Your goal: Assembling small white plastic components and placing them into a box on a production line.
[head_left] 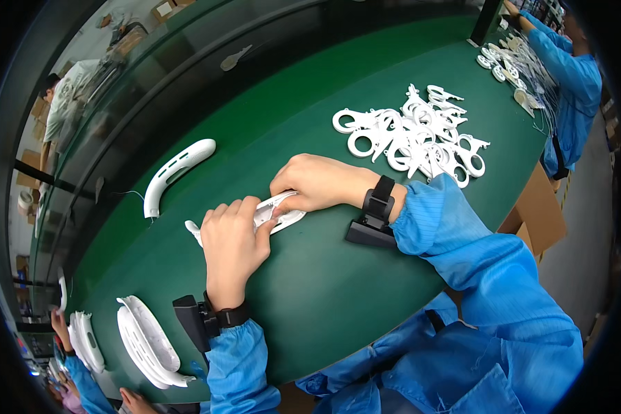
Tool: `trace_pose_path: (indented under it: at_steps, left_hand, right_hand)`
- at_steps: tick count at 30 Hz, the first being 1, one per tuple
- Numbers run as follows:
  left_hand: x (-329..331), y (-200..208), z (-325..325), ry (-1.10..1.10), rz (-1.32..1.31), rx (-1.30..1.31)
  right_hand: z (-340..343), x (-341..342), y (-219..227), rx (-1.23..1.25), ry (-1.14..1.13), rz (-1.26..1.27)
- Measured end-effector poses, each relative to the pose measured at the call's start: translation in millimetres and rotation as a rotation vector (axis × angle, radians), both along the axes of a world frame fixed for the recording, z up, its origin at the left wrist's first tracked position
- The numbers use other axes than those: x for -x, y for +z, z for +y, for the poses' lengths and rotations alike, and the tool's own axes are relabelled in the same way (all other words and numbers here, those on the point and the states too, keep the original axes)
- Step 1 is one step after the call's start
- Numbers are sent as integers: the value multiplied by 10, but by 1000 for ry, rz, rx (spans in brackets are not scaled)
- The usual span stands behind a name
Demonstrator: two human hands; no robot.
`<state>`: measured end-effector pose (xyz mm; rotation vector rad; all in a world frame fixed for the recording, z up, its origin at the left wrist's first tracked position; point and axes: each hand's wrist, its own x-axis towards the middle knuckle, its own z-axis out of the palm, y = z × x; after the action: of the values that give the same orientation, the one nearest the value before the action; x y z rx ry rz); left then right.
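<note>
Both hands are on a long white plastic shell, which lies hollow side up over the green table. My left hand wraps over its left part, fingers bent across the rim. At the other end my right hand grips the shell, with the thumb pressed down into the hollow. Whether a small piece sits under that thumb is hidden. Beyond my left hand rests a curved white housing with slots along its side and a thin wire at one end. A heap of white ring-shaped plastic parts lies past my right hand.
Stacked white shells lie at the near left, with more shells beside them. Co-workers' hands show at the left edge. At the far right a person in blue stands by wired white parts; a cardboard box adjoins the table edge.
</note>
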<state>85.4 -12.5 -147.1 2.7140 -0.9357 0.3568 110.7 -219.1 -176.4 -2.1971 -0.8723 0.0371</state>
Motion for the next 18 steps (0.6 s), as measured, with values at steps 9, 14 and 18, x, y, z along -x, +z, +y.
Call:
trace_pose_path:
  at_steps: [9, 14, 18]
  left_hand:
    - [61, 110, -27, 70, 181, 3]
    - [-12, 159, 100, -46, 112, 138]
    - [-276, -3, 675, 76, -35, 648]
  right_hand:
    - [3, -37, 1, -49, 28, 169]
    - [-80, -29, -16, -179, 11, 183]
    - [-241, -36, 152, -90, -94, 179]
